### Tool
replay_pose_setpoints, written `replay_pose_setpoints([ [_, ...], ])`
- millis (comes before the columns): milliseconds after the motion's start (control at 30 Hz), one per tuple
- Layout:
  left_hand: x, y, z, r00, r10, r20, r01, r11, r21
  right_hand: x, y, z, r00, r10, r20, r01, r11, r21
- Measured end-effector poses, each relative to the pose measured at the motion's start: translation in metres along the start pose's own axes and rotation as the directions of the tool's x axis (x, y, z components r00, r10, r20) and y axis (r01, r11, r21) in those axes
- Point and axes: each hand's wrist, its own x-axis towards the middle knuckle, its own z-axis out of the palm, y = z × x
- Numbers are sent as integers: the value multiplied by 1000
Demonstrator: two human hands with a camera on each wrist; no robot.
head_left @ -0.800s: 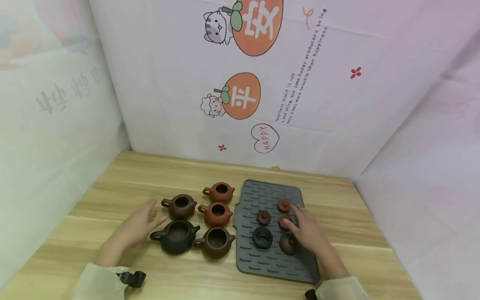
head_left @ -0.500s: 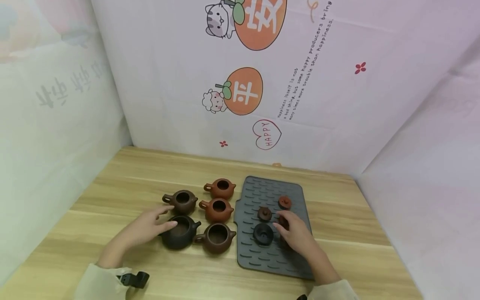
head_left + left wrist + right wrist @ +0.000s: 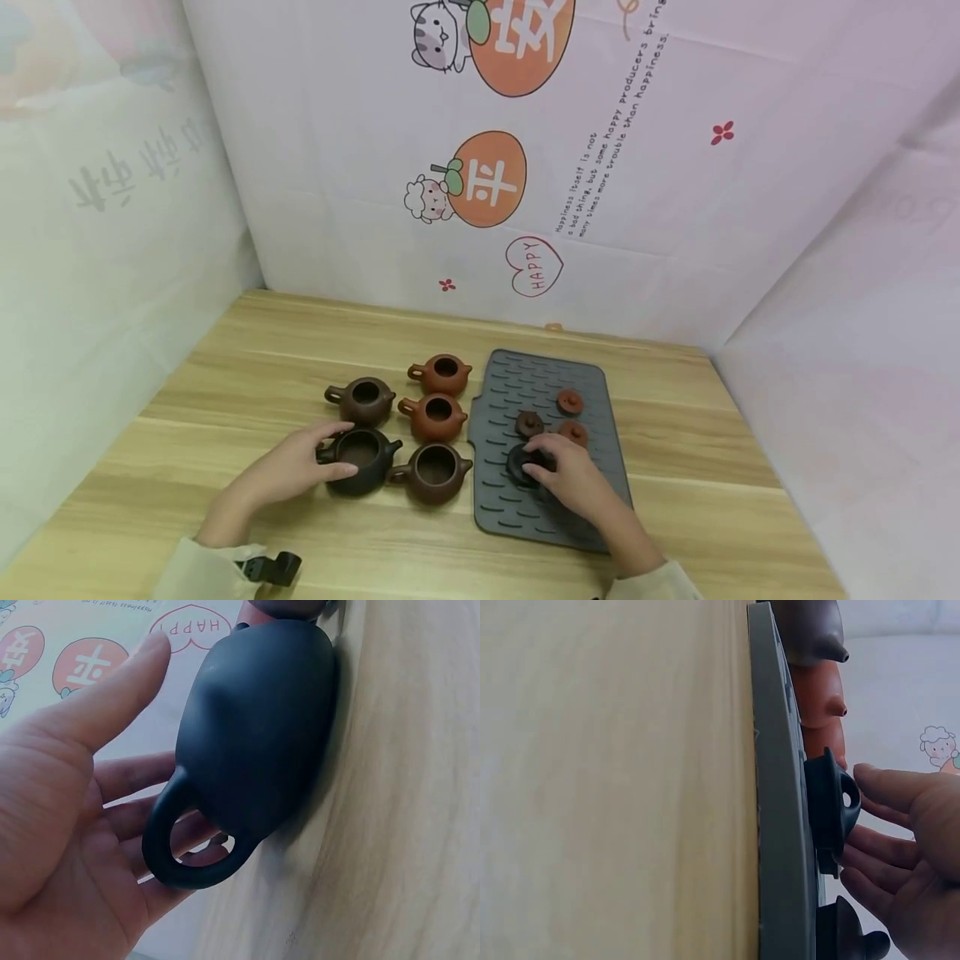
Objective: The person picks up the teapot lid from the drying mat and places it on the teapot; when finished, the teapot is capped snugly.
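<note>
My left hand (image 3: 288, 462) reaches around the handle side of a black teapot (image 3: 375, 477) without its lid. In the left wrist view the thumb stands apart from the black body, and the fingers extend behind the looped handle. Over the grey mat (image 3: 498, 508), my right hand (image 3: 573, 479) has thumb and fingers on either side of a black teapot lid (image 3: 825, 802). Its thumb tip is right at the lid's looped knob, with a small gap showing. The lid sits on the mat. A dark brown lid (image 3: 840, 930) beside it is mostly hidden by this hand in the head view.
Two dark brown teapots, one behind (image 3: 363, 402) and one to the right (image 3: 433, 475), stand near two orange-red teapots (image 3: 441, 375), all lidless. Two reddish lids (image 3: 570, 403) and a small brown lid (image 3: 529, 424) lie on the mat. A printed cloth (image 3: 637, 275) backs the table.
My left hand has moved right to the black teapot. The right hand has moved left from the reddish lids, across the mat, to the black lid. The head view has shifted slightly.
</note>
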Motion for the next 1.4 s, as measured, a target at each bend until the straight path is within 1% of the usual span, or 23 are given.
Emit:
replay_pose_setpoints([
  [100, 0, -1, 0, 1000, 3, 0, -3, 1000, 0, 2, -1, 0, 1000, -18, 10, 18, 1000, -5],
  [233, 1, -3, 1, 1000, 21, -4, -21, 1000, 0, 4, -1, 0, 999, -33, 0, 33, 999, -27],
  [433, 2, -6, -1, 1000, 19, -6, -19, 1000, -15, 9, -3, -1, 999, -46, 7, 47, 997, -53],
  [633, 2, -5, -3, 1000, 26, 2, -26, 1000, 15, 12, -8, -4, 998, -55, 12, 56, 997, -57],
  [867, 3, -5, -5, 999, 43, 7, -43, 998, 41, 24, -34, -9, 999, -44, -4, 44, 999, -29],
  [1067, 3, -3, -5, 998, 65, 12, -65, 997, 37, 37, -60, -8, 997, -73, 9, 73, 997, 28],
  [1267, 5, -2, -5, 999, 39, 32, -40, 999, 28, 50, -83, 1, 994, -105, 35, 103, 993, 61],
  [1400, 8, 1, -7, 999, 20, 45, -20, 1000, 20, 58, -100, 9, 992, -121, 41, 118, 991, 60],
])
